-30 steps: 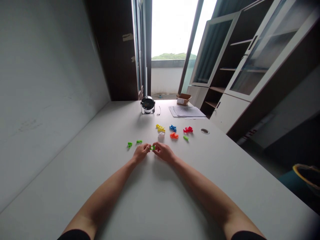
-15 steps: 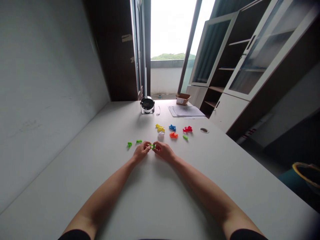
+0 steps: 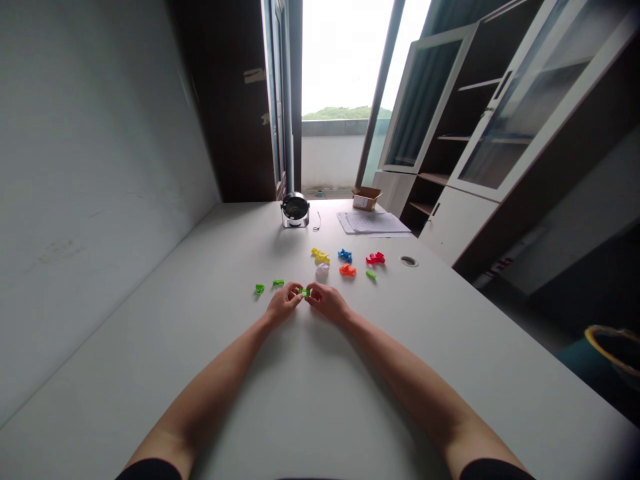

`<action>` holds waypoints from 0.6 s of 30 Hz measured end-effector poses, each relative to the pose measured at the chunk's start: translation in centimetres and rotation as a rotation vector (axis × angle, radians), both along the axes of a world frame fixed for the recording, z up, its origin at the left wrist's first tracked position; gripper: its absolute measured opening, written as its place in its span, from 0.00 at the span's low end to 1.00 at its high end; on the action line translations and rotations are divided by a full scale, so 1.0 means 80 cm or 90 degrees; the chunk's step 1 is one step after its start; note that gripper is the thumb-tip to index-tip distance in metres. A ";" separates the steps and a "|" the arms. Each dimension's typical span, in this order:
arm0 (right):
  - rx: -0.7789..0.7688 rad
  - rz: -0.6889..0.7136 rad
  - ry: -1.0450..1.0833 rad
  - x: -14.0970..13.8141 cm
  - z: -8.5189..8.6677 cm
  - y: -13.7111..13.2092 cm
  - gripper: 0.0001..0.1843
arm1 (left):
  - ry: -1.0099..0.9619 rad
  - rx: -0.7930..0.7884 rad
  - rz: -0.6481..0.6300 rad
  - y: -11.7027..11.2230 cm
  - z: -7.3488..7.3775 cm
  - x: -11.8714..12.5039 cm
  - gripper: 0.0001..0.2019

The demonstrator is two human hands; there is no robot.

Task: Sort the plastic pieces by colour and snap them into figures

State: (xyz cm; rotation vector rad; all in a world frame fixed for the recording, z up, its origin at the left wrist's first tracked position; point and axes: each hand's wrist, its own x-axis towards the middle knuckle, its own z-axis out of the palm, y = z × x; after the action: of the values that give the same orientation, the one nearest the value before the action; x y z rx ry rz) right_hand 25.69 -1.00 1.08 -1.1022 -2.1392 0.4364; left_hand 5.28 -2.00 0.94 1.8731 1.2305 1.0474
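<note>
Between my two hands is a small green plastic piece (image 3: pixel 305 292), its exact form partly covered by fingers. My left hand (image 3: pixel 285 300) pinches its left end, and my right hand (image 3: pixel 326 300) grips its right end. Just left of my left hand lie two more green plastic pieces, one nearer (image 3: pixel 278 283) and one farther out (image 3: pixel 259 289). Beyond my right hand a white piece (image 3: pixel 323 270) rests on the table, with an orange plastic piece (image 3: pixel 347 270) and a small green piece (image 3: pixel 371 274) to its right.
Farther back lie yellow (image 3: pixel 321 255), blue (image 3: pixel 345 255) and red (image 3: pixel 375 258) plastic pieces. A round cable hole (image 3: pixel 409 261) is at the right. Toward the far edge of the white table (image 3: pixel 310 400) stand a round black lamp-like device (image 3: pixel 295 208), papers (image 3: pixel 375 222) and an open cardboard box (image 3: pixel 367 199).
Almost nothing differs. Both hands stay in place on the green piece, which seems turned very slightly between the fingers.
</note>
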 end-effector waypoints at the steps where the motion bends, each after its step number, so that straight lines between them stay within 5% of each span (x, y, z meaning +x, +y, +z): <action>1: 0.000 0.000 0.000 0.000 0.000 0.000 0.10 | 0.001 0.000 -0.002 0.000 0.000 0.000 0.14; 18: 0.000 -0.001 0.011 0.000 -0.003 0.002 0.10 | -0.005 -0.001 -0.009 -0.004 0.006 -0.001 0.13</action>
State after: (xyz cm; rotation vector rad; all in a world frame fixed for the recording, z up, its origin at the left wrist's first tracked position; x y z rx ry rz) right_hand 25.66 -0.85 0.81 -1.0962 -2.1232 0.4440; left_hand 5.23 -2.29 1.39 1.8717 1.2127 1.0445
